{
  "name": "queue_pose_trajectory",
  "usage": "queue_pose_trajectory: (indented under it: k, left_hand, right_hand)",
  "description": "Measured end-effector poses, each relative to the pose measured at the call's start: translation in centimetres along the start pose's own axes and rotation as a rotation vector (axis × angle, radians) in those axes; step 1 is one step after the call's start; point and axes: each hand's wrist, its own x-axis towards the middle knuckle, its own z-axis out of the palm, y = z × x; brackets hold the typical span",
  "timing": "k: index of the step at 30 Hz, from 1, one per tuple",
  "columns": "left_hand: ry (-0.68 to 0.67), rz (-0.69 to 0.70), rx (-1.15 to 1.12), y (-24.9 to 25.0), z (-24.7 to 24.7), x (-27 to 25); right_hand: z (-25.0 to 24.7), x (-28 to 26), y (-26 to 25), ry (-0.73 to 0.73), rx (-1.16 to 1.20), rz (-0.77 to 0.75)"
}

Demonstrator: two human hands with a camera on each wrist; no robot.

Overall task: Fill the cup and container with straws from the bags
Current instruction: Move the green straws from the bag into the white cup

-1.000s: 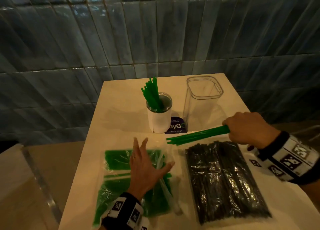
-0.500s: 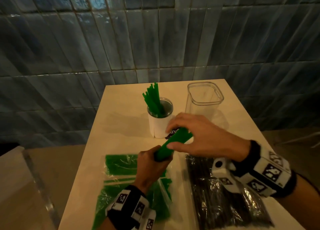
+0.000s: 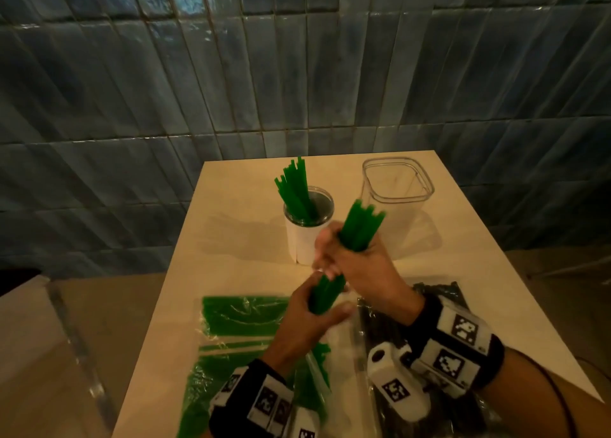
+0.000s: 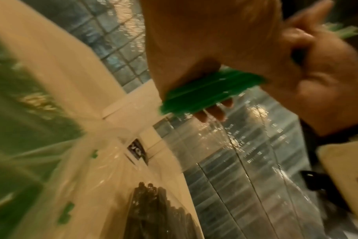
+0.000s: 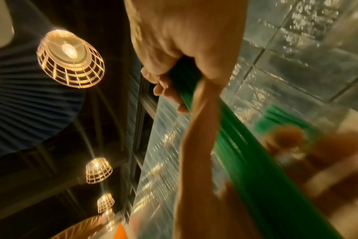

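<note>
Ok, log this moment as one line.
both hands grip green straws | cup part-filled | container empty

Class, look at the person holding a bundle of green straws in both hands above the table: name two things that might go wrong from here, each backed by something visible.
1. The green straw bundle has uneven tips; with the left hand and right hand each in a grip round part of it, loose straws may slip out.
2. The cup already holds tilted straws, so the new bundle may jam or tip it. The clear container appears empty.
</note>
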Motion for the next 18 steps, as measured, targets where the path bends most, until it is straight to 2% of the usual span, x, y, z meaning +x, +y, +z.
queue_pose_trajectory:
  k: [1,3,5,8,9,11,14,16,18]
  left_hand:
    - [0.048,-0.068,-0.142,-0.4,-0.7,0.3]
    - [0.154,-0.24,-0.59,-0.6,-1.9,1.1]
    - [0.153,-0.348,-0.901,0.0,-2.4,1.5]
    - [0.072,-0.361,-1.024,1.3,-2.2,2.2]
    - [0.083,-0.353,-1.002,1.8,-2.0,2.5]
    - [0.189,-0.33,-0.824,2.1,-2.2,3.7]
    - [0.387,-0.234,-0.41,1.9,-3.8,6.0]
    - [0.396,-0.171,-0.165,1.8,-4.9,7.7]
    - [0.369,-0.169,0.061,2.1,-5.6,9.7]
  right_hand:
    - [-0.3,0.5,-0.9,0.02,0.031,-0.082]
    - [-0.8,1.3,-1.9,0.022,0.1,-0.201]
    - [-0.5,1.4,-1.6,0.014,0.112,-0.214]
    - [0.6,1.1,0.3,-0.029,0.008,-0.138]
    - [0.7,1.2,0.6,-0.015,-0.026,-0.112]
    - [0.4,2.3,-0.1,0.075,-0.057,-0.074]
    - [-0.9,5.6,-2.5,0.243,-0.09,-0.103]
    - [-1.8,8.5,-3.3,0.346,-0.089,-0.16]
    - [-2.5,11.3,-3.3,0.419,-0.079,-0.171]
